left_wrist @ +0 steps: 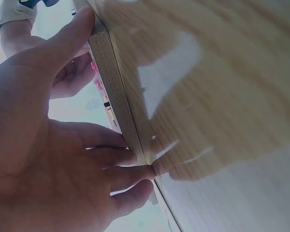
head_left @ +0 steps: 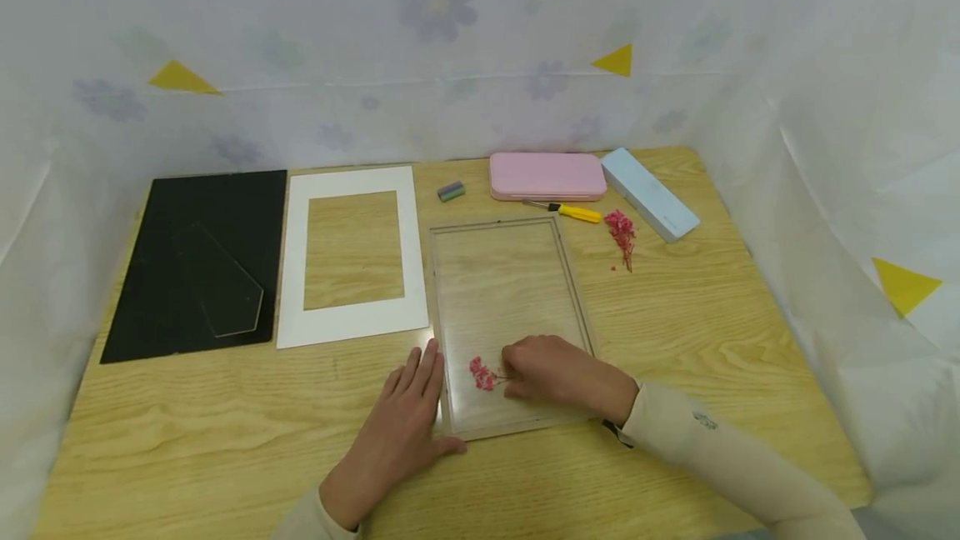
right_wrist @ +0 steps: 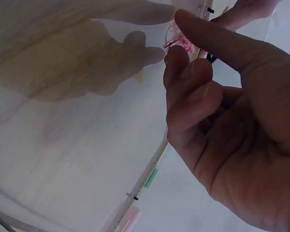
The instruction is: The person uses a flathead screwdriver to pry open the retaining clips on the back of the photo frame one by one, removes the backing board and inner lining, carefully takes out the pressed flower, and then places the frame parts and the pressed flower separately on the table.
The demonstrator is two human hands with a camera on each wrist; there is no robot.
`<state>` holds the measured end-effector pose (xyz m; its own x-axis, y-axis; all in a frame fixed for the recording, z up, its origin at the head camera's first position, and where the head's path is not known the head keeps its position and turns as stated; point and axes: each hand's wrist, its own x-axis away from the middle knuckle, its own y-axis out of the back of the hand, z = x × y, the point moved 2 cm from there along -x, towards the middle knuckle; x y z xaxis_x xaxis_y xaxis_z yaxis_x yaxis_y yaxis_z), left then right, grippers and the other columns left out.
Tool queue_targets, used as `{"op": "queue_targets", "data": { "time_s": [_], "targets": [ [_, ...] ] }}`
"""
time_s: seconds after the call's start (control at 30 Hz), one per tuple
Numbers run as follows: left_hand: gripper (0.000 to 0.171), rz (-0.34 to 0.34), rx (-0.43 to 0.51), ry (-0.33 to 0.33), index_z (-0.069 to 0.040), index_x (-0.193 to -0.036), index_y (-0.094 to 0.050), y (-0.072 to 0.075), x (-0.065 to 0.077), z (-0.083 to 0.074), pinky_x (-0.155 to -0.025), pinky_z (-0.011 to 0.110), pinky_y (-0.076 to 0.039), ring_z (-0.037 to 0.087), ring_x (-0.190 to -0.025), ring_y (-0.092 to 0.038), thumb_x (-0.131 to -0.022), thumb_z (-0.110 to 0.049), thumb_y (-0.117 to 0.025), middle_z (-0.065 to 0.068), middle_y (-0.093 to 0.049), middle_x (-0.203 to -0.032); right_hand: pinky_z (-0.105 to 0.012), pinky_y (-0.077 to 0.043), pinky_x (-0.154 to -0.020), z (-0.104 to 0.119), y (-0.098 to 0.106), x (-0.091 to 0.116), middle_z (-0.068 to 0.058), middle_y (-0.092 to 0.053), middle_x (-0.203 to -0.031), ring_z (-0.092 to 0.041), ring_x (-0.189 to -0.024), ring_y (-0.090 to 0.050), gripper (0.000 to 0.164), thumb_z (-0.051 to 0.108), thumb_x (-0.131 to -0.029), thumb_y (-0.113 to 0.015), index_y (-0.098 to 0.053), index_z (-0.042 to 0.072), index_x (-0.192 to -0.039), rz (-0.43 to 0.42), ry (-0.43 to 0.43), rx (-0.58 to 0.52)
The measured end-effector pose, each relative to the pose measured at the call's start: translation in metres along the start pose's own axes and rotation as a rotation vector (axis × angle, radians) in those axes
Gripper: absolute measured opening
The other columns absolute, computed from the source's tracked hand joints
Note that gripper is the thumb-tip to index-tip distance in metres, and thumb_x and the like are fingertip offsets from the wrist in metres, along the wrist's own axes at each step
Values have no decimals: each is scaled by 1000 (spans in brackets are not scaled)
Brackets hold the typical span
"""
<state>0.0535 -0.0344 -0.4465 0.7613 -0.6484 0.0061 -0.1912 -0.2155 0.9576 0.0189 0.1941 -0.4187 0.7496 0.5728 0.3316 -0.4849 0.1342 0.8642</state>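
Note:
A glass-faced picture frame (head_left: 517, 225) with thin light edges lies flat in front of me. My left hand (head_left: 401, 419) is at its near left side, fingers straight and fingertips right at the edge (left_wrist: 117, 92), thumb by the near corner. On the glass lies a sprig of pink dried flowers (head_left: 482, 374), its blossoms pointing left. My right hand (head_left: 558, 369) has its fingers bent over the thin stems. In the right wrist view, thumb and index fingertips (right_wrist: 176, 54) stand apart beside the stems; I cannot tell whether they are gripped.
Left lie a white mat (head_left: 352, 325) and a black backing board (head_left: 187, 273) with a stand flap. Behind are a pink case (head_left: 547, 175), small coloured sticks (head_left: 452, 191), a yellow-handled screwdriver (head_left: 579, 213), a light blue box (head_left: 651, 194) and more pink dried flowers (head_left: 621, 230).

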Motion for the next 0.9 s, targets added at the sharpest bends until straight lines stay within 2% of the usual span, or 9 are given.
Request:
{"op": "queue_targets", "data": {
  "time_s": [0.33,0.5,0.7,0.9],
  "targets": [
    [118,-21,-9,-12,11,-146,-41,0,1,0,-107,51,-39,42,-141,-38,-65,-65,-83,25,-36,-156,-26,-45,-53,6,-6,-1,5,-56,-65,-6,-57,-47,20,7,-91,-67,-60,12,-73,-74,47,54],
    [118,-24,-4,-14,10,-146,-41,-1,1,-1,-107,51,-39,42,-141,-38,-65,-65,-83,25,-35,-156,-28,-44,-49,7,-8,0,5,-53,-62,-6,-55,-44,25,8,-92,-66,-55,13,-69,-109,50,80],
    [119,-7,12,-4,10,-147,-40,-1,0,-1,-108,52,-39,42,-141,-37,-65,-64,-83,24,-34,-156,-25,-41,-51,4,-9,-2,8,-49,-61,-5,-55,-40,26,8,-95,-63,-57,14,-70,-76,10,13],
    [119,11,17,7,10,-148,-38,0,-1,-1,-108,52,-38,42,-142,-35,-66,-64,-83,24,-33,-157,-24,-43,-55,0,-10,-3,5,-54,-65,-5,-57,-45,20,8,-96,-61,-61,11,-77,-60,9,-28]
  ]
}}
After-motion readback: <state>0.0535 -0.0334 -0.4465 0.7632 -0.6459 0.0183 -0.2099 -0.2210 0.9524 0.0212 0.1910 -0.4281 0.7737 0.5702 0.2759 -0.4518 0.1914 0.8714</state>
